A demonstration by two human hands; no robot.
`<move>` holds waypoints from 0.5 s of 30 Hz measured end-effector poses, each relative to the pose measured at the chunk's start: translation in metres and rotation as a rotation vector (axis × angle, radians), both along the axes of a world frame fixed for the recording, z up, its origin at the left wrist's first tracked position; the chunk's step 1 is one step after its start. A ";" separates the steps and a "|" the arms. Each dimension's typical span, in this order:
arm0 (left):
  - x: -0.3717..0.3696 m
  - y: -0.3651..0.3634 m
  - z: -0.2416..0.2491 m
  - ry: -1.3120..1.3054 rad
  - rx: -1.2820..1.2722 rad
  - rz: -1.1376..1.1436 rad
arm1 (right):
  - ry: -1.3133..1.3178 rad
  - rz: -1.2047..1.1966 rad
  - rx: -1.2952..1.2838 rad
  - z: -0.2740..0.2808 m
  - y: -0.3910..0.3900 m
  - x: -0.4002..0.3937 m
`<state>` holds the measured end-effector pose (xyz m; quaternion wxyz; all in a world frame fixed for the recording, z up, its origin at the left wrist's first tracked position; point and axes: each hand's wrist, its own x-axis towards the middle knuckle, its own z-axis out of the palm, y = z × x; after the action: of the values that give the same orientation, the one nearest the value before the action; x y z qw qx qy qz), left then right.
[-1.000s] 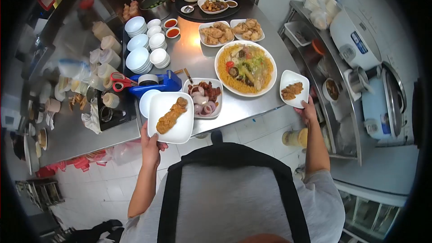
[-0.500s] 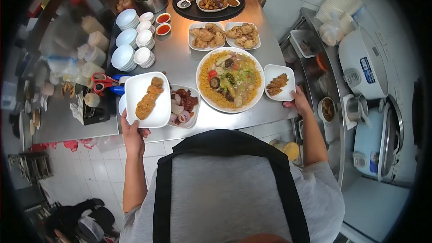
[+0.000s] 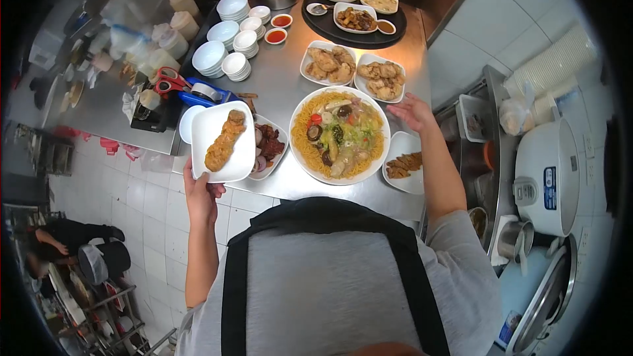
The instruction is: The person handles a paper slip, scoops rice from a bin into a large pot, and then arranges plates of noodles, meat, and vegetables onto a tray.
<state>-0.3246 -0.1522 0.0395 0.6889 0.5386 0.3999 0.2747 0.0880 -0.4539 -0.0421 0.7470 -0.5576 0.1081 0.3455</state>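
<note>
Since a moment ago our right hand [image 3: 414, 112] has let go of the small plate of fried strips [image 3: 403, 171] and now hovers open and empty, fingers spread, just past the far rim of the big noodle plate [image 3: 339, 133], near the plate of fried pieces [image 3: 380, 78]. The small plate now rests on the steel counter [image 3: 277, 86] beneath our right forearm, touching or almost touching the noodle plate's rim.

Our left hand [image 3: 200, 196] is closed on the near edge of the square white plate [image 3: 224, 140] that carries one long battered fillet [image 3: 224, 140]; fingers are underneath, and the thumb is hidden from us. The plate is held level above the counter's edge, overlapping the dish of sliced onion and dark meat [image 3: 269, 148] just to the right of this hand.

We judge the square plate to be stiff, smooth, glazed ware, breakable and a bit slippery where greasy; a grip at the rim with support below suits it, kept flat so the fillet, which looks crisp and light, does not slide. The noodle plate looks heavy and saucy, and would want two hands under opposite rims.

Beyond our left hand stand stacks of white bowls [image 3: 227, 39].
</note>
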 end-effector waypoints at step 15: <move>0.032 0.030 0.007 0.029 0.021 -0.042 | -1.337 -0.081 -0.695 0.000 0.075 -0.012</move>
<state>-0.2925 -0.1221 0.0462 0.6830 0.5580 0.3955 0.2564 0.0756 -0.3786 -0.0418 0.4466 -0.8476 -0.2453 -0.1482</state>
